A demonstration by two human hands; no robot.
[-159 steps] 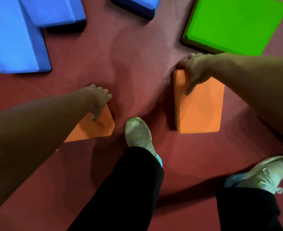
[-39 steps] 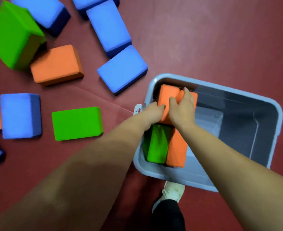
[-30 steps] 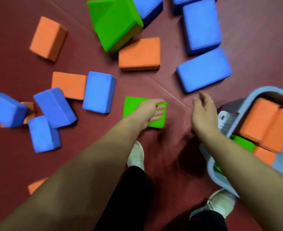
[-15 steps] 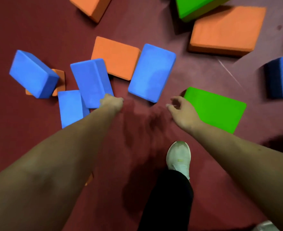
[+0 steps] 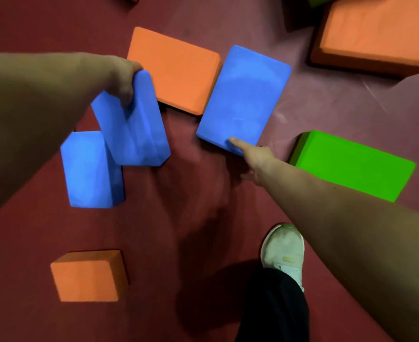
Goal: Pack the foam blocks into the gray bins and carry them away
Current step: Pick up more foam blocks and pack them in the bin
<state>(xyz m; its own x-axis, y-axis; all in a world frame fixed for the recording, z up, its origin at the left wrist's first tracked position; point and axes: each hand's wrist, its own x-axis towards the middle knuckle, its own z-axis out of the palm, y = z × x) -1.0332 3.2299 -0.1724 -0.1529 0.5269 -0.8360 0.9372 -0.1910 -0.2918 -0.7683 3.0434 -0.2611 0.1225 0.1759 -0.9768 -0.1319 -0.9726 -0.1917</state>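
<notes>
Left hand (image 5: 122,80) grips the far end of a tilted blue block (image 5: 134,124), fingers curled over its edge; the block overlaps a second blue block (image 5: 90,169) lying on the red floor (image 5: 203,206). Right hand (image 5: 255,156) has its thumb on the near corner of a third blue block (image 5: 243,99); fingers hidden, grasp undetermined. Orange block (image 5: 174,70) lies between these; green block (image 5: 351,166) beside the right wrist.

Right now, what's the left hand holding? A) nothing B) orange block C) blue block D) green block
C: the left hand grips the far end of a tilted blue block.
</notes>
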